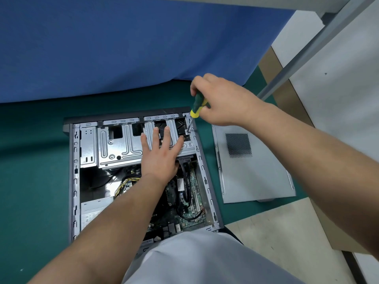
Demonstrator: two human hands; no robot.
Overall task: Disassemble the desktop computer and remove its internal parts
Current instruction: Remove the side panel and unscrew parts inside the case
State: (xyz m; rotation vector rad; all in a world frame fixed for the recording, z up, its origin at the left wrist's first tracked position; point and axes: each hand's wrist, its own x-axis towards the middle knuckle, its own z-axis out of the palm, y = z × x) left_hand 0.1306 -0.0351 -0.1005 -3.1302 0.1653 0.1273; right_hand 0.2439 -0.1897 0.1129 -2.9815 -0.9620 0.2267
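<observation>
Desktop computer case (74, 181), grey steel, open, likely heavy and sharp-edged: left hand (160, 154) presses flat on its drive cage (121, 146); right hand (221, 99) grips green-yellow screwdriver (198, 105).

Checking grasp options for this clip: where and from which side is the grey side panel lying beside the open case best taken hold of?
Take the side panel by its long right edge, coming from the right; it lies flat, and its left edge sits close to the computer case.

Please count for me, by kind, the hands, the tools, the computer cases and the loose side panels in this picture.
Hands: 2, left hand flat on the drive cage, right hand gripping the tool
Screwdrivers: 1
Computer cases: 1
Loose side panels: 1
Total: 5
</observation>
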